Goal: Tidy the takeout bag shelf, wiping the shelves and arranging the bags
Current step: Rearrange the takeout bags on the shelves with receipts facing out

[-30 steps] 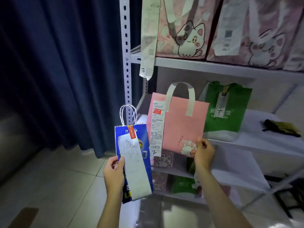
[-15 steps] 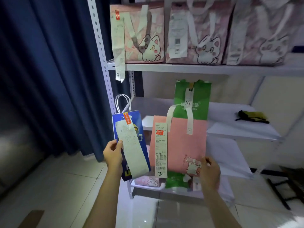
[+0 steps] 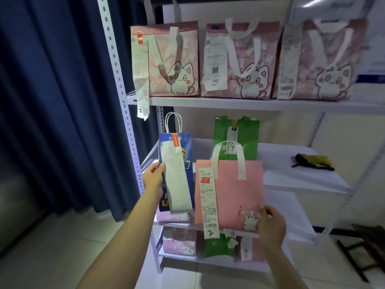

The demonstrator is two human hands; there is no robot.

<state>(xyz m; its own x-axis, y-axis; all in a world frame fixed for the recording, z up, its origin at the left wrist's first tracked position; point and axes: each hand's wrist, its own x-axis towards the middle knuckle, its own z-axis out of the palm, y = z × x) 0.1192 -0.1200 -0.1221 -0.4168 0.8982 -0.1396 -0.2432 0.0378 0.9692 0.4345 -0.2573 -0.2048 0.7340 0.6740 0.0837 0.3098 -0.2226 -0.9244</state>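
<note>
We hold two takeout bags up in front of the white metal shelf rack (image 3: pixel 208 102), whose perforated upright runs down its left edge. Our left hand (image 3: pixel 153 177) pinches the left edge of a tall, narrow blue paper bag (image 3: pixel 183 151) with thin white twisted-cord handles and a long, limp white receipt (image 3: pixel 177 180) hanging down its glossy front from a small orange sticker. Our right hand (image 3: pixel 270 224) grips the lower right corner of a flat, matte pink bag (image 3: pixel 233 192) with wide white strap handles, a small cat print near the corner and a printed receipt strip marked 2 dangling past its bottom. Both arms reach forward and up, the bags side by side and upright, level with the middle shelf. Behind the pink bag a green fabric bag (image 3: pixel 248 132) stands on that shelf, its tag marked 14, and a crumpled dark and olive cloth (image 3: pixel 312 161) lies well to the right. Three pink cat-print bags (image 3: pixel 239 59) with receipts stand in a row on the shelf above, and more pink and green bags sit on the lower shelves. A dark blue pleated curtain (image 3: pixel 58 101) hangs at the left.
</note>
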